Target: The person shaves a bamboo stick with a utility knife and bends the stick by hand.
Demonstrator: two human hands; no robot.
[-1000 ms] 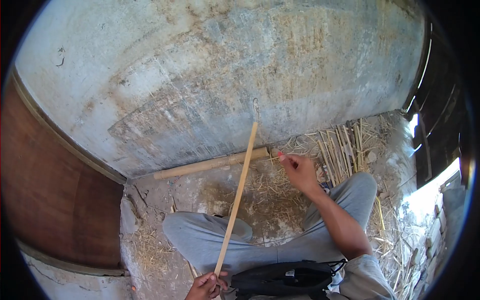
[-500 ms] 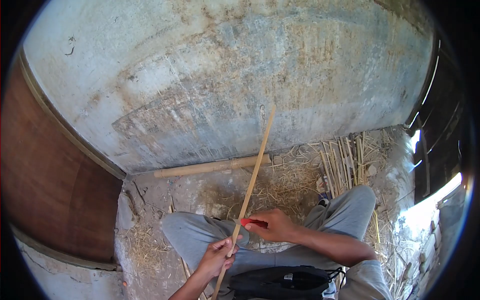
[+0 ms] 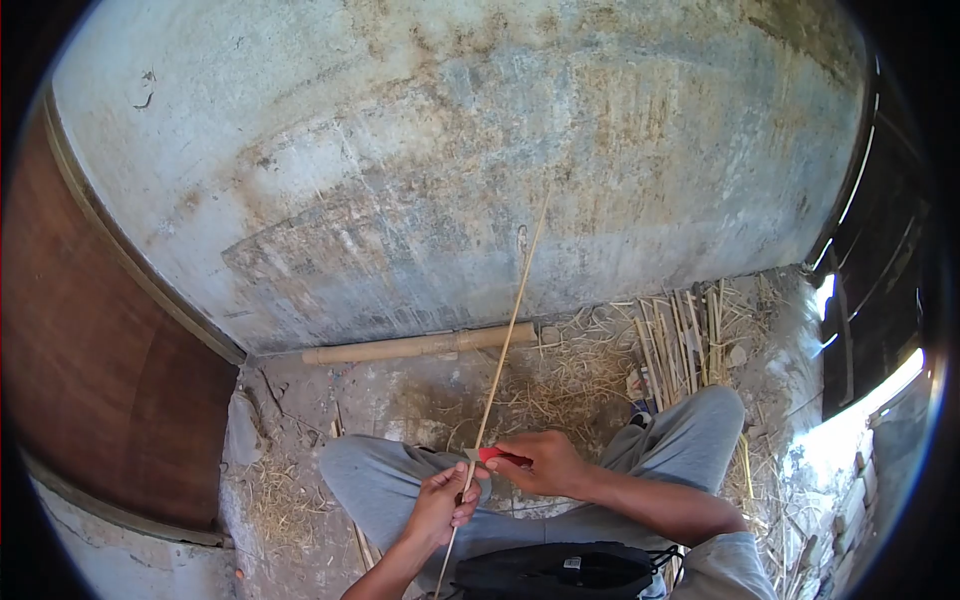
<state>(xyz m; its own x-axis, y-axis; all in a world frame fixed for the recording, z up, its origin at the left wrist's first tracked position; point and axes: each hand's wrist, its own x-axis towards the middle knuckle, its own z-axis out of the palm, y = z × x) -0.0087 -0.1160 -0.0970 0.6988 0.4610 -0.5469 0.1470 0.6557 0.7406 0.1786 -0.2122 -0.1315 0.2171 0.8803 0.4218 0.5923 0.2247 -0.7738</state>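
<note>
A long, thin bamboo strip (image 3: 505, 360) slants up from my lap toward the wall, its narrow edge facing me. My left hand (image 3: 440, 502) is closed round its lower part. In my right hand (image 3: 548, 464) is a red-handled knife (image 3: 492, 455), fingers wrapped round the handle. The small blade meets the strip just above my left fingers. Most of the handle is hidden in my right palm. Below both hands, a black bag (image 3: 560, 570) lies on my lap.
A bamboo pole (image 3: 420, 346) lies along the foot of the stained wall (image 3: 450, 180). Several split bamboo strips (image 3: 683, 340) are piled at the right, with shavings (image 3: 545, 385) scattered on the floor. A brown wooden panel (image 3: 110, 370) stands at left.
The bamboo strip has been turned from its broad face to its narrow edge. My right hand and the knife have shifted slightly lower, close to my left fingers.
</note>
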